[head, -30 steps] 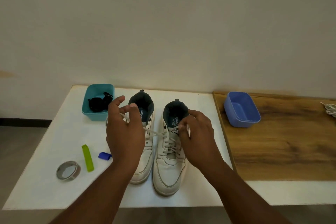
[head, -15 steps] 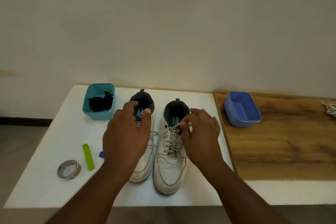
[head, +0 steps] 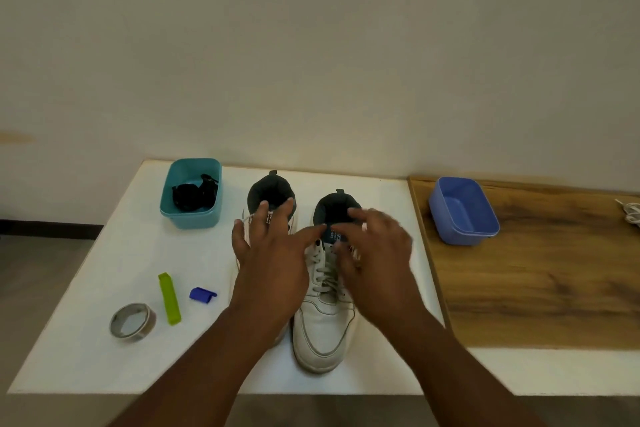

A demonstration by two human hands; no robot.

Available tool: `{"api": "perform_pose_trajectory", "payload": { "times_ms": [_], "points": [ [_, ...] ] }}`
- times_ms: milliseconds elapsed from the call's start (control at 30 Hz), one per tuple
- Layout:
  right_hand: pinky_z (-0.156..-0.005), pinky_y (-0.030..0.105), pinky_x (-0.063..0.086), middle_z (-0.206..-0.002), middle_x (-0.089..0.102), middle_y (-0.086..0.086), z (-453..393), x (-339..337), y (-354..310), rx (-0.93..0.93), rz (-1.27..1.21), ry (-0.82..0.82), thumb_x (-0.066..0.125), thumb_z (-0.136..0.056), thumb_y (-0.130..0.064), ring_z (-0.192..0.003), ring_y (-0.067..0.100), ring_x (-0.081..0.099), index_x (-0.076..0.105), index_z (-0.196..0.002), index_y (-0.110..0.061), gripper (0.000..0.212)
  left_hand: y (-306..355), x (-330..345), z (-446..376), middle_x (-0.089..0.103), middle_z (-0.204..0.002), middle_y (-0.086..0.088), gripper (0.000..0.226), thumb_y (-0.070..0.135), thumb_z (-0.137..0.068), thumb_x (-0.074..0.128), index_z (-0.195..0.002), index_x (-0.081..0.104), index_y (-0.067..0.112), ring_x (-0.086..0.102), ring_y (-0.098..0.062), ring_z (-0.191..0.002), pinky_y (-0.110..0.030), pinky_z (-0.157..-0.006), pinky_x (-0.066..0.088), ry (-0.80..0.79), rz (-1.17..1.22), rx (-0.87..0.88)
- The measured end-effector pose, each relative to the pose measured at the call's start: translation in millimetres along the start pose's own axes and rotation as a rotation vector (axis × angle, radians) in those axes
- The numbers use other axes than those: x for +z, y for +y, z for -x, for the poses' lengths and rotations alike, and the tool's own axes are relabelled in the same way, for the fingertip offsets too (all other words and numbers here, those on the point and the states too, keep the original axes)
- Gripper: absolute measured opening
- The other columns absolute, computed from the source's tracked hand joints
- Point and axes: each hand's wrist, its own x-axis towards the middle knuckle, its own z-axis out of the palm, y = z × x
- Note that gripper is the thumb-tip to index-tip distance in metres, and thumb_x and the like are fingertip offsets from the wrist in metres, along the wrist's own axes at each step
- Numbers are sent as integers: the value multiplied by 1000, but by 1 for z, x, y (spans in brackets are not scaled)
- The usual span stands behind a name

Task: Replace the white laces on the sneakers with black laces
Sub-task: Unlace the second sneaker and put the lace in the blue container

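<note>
White table (head: 104, 350): 2 white sneakers (head: 323, 333) at centre, toes toward the viewer, white laces (head: 323, 274) in the right one. Left hand (head: 273, 263) over the left sneaker, fingers spread, gripping nothing. Right hand (head: 377, 260) over the right sneaker, blurred, fingers loose, empty. Far-left of sneakers: teal tub (head: 192, 215) with black laces (head: 192, 196). Right: blue tub (head: 462, 211).

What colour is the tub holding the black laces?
Teal plastic tub, far left on the white table, clearest in the head view.

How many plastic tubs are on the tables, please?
2: a teal tub holding black laces at the white table's back left, a blue tub on the wooden top.
</note>
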Motion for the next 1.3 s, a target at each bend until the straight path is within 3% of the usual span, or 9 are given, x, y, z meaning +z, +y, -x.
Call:
{"api": "perform_pose_trajectory", "payload": {
  "times_ms": [100,167,267,367,600,767,833,1100,1300],
  "points": [
    [-121,50,14,-140,57,-7,2,11,1,76,67,-109,62,-98,-35,-145,22,37,72,-109,-37,15,-3,1,-2,16,-166,7,65,14,-94,56,-141,41,57,-4,-26,-155,-57,-121,-6,-2,-31,6],
    [-120,51,22,-127,62,-13,0,6,5,121,29,-52,63,-97,-36,-132,14,49,71,-100,-38,9,-8,-1,-2,22,-164,6,59,16,-93,58,-137,47,55,-1,-27,-155,-58,-121,-4,12,-31,-19],
    [-92,43,51,-103,62,-19,-5,-9,4,301,-302,104,60,-99,-29,-98,1,59,62,-91,-39,13,-9,0,-1,27,-162,4,52,20,-94,58,-133,50,52,3,-28,-154,-60,-120,-2,14,-6,-38],
    [-72,32,49,-80,61,-18,-11,-23,-3,531,-626,204,54,-104,-25,-75,-3,57,62,-88,-25,17,-2,3,0,32,-160,3,41,33,-97,54,-133,50,51,8,-28,-154,-60,-121,3,41,63,34],
    [-101,39,48,-66,69,4,-18,-39,-3,820,-1302,468,42,-103,-21,-89,24,71,51,-58,-18,46,0,8,3,28,-162,5,21,52,-95,51,-110,66,49,0,-28,-154,-59,-121,-5,9,38,127],
    [-72,27,47,-83,64,-5,-18,-38,11,965,-813,549,54,-102,-26,-87,15,58,61,-83,-24,21,0,9,2,42,-151,7,17,52,-93,54,-103,66,46,12,-26,-152,-55,-122,1,51,58,111],
    [-83,32,51,-102,61,-5,-12,-25,16,820,-614,427,60,-99,-27,-101,15,59,62,-100,-28,3,1,10,2,45,-149,5,17,43,-94,56,-109,65,46,18,-26,-151,-54,-121,5,72,76,86],
    [-110,44,28,-137,53,-6,-2,-10,-1,159,142,-221,52,-99,-26,-124,18,50,67,-124,-46,35,-1,9,-3,56,-138,10,33,25,-91,64,-114,64,49,29,-27,-148,-58,-119,5,17,-21,78],
    [-116,42,21,-112,58,-10,-2,-24,4,226,204,-144,47,-102,-35,-113,13,54,68,-112,-39,24,-9,0,-3,61,-128,18,21,30,-93,64,-102,66,49,32,-23,-146,-60,-116,-1,48,-19,-2]
  ]
}}
